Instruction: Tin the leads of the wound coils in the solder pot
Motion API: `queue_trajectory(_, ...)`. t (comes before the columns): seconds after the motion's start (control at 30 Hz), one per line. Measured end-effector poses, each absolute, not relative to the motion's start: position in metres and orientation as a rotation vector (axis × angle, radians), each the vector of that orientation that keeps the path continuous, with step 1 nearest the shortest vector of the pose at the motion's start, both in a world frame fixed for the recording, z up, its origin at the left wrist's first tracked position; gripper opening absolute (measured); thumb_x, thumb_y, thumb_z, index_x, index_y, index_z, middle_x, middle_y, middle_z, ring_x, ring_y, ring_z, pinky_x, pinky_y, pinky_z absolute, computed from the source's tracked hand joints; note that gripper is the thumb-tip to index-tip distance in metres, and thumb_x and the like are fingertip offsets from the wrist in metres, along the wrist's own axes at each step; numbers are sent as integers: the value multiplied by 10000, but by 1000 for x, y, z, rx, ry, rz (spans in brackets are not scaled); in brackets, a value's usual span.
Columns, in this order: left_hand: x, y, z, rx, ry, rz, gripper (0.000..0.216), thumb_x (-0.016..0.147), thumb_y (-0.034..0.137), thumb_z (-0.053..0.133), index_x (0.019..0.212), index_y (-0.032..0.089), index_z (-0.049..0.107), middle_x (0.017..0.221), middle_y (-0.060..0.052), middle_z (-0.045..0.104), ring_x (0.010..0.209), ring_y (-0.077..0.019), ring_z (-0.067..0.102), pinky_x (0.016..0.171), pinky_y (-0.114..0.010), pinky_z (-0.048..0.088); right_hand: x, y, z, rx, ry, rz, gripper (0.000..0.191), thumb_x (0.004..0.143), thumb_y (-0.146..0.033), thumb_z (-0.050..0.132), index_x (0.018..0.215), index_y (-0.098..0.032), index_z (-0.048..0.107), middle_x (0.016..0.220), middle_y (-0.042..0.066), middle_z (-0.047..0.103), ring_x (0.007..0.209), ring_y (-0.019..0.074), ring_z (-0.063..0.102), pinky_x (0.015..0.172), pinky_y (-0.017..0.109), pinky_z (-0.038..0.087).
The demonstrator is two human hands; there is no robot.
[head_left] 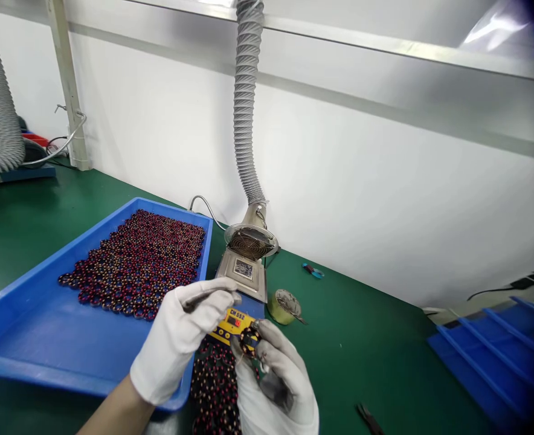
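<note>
My right hand (278, 380), in a white glove with greyed fingertips, grips a small ring-shaped wire-wound coil (250, 342) between thumb and fingers. To its left, my gloved left hand (188, 326) is closed in a pinch, fingertips pointing right above the coil and apart from it. A dark grey strip shows along its fingers; whether it is a thin tool or stained glove I cannot tell. Just behind the hands is a yellow-fronted heating unit (224, 333) marked CM550, with a metal hot plate (258, 290) on top. Below them lies a pile of similar coils (215, 386).
A large blue tray (90, 365) holding rows of coils stands left. Over the hot plate hangs a fume extractor hood (251, 240) on a grey hose (245, 109). Right of it are a round tin (283, 307), blue-handled cutters (313, 270), pliers (369, 418) and a blue ribbed tray (493, 350).
</note>
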State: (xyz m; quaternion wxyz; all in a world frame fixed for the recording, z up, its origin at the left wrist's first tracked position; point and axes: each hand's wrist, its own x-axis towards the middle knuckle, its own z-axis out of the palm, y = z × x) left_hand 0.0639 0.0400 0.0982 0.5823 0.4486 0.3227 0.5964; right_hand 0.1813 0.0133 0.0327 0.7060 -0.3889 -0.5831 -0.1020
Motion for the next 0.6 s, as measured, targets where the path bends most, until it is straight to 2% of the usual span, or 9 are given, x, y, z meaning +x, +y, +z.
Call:
queue_trajectory(0.17,63,34,98,1168,750,1339,172,757,146,583,860,201,710,814,10,728,741,-99,648,680,-123,491,183,12,34,-840,-1305,-203,387,624,43,692,914,-178,562,985,51,634,869,170,617,734,309,530)
queue_trajectory(0.37,65,37,95,1069,752,1449,174,751,171,599,879,213,709,801,9,735,749,-90,655,686,-102,491,188,11,33,-802,-1326,-121,454,625,88,660,972,-181,545,1026,50,614,946,171,597,772,307,523)
queue_trajectory(0.6,65,33,96,1133,760,1318,175,730,163,605,873,170,706,783,-15,724,711,-105,646,653,-135,500,190,9,29,-813,-1332,-72,447,639,75,653,985,-188,546,1027,69,610,965,188,588,777,333,524)
